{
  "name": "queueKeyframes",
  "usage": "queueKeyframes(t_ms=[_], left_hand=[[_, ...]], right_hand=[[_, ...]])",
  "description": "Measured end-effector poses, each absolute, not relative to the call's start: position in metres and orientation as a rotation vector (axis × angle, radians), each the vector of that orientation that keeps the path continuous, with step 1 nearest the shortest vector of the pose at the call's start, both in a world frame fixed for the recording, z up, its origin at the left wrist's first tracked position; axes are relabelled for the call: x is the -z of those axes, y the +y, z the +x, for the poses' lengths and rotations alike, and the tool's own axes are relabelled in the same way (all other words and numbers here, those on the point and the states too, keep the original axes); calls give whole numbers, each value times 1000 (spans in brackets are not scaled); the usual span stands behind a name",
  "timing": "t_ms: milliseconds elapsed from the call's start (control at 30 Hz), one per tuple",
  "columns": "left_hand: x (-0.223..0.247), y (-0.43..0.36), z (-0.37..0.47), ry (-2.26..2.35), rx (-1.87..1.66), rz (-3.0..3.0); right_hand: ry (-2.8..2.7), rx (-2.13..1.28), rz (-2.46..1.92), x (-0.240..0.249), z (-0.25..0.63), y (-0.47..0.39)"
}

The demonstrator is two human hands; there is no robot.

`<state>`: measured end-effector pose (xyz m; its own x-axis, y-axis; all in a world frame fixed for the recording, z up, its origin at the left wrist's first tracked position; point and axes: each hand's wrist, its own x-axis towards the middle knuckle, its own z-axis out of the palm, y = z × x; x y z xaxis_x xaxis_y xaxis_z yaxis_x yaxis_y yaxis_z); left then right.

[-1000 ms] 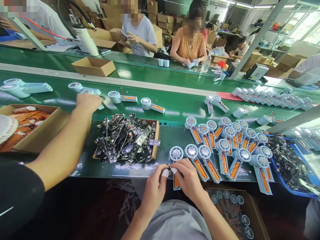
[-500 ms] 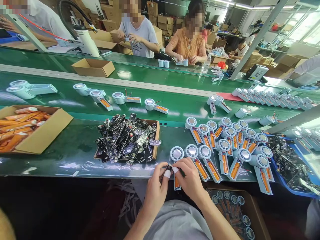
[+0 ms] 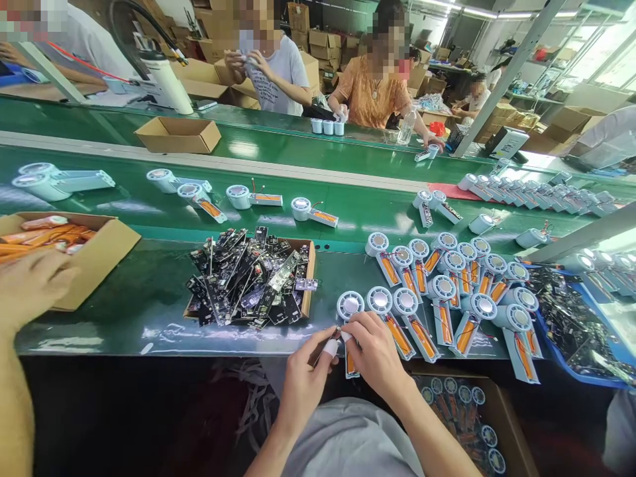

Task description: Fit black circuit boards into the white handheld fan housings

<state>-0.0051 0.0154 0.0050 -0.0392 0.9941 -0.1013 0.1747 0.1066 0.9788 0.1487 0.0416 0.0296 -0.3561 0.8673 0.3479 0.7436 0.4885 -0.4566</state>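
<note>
Near the bench's front edge, my left hand (image 3: 309, 368) pinches a small dark circuit board (image 3: 332, 334), mostly covered by the fingers. My right hand (image 3: 371, 344) meets it there, thumb and forefinger closed at the board's upper end; what they grip is too small to make out. White covers wrap some fingertips. Beneath my hands lies a light-blue fan unit (image 3: 350, 305) with a round head and an orange part in its handle. Several similar units (image 3: 380, 301) lie to the right. A carton heaped with black circuit boards (image 3: 313, 281) stands to the left.
At far left another person's hand (image 3: 40, 281) reaches over a carton (image 3: 106, 258) of orange parts. A blue tray (image 3: 561, 351) of dark boards is at right. Fan units rest on the green conveyor (image 3: 368, 199). Below the bench is a box (image 3: 517, 424) of fan units. People sit across.
Another person's hand and forearm have come in over the orange parts at left. My hands stay together, and the board is now turned more edge-on. Across the belt, a person reaches to a fan unit.
</note>
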Motion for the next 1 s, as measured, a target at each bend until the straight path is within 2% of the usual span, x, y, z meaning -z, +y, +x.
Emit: queueKeyframes(t_ms=[167,367,500,733,900,1000], left_hand=[[-3,13,-2,1473,-1132,1398],[-10,22,-12,1348,-1025,1298],[-14,32,-18,1267,-991,1321],[-12,36,-25,1258,-928,1364],[-8,29,-31,1458,-865,1623],[-4,25,-29,1471,-819,1784]], right_hand=[[-2336,-104,-1422,-35,146,37],[-2143,-487,-1364,-30,157,45],[-2151,-604,-1312,-31,162,51],[-2113,-525,-1338,-33,157,45],[-1904,-487,-1526,-28,174,20],[-1968,-517,-1599,-24,179,11]])
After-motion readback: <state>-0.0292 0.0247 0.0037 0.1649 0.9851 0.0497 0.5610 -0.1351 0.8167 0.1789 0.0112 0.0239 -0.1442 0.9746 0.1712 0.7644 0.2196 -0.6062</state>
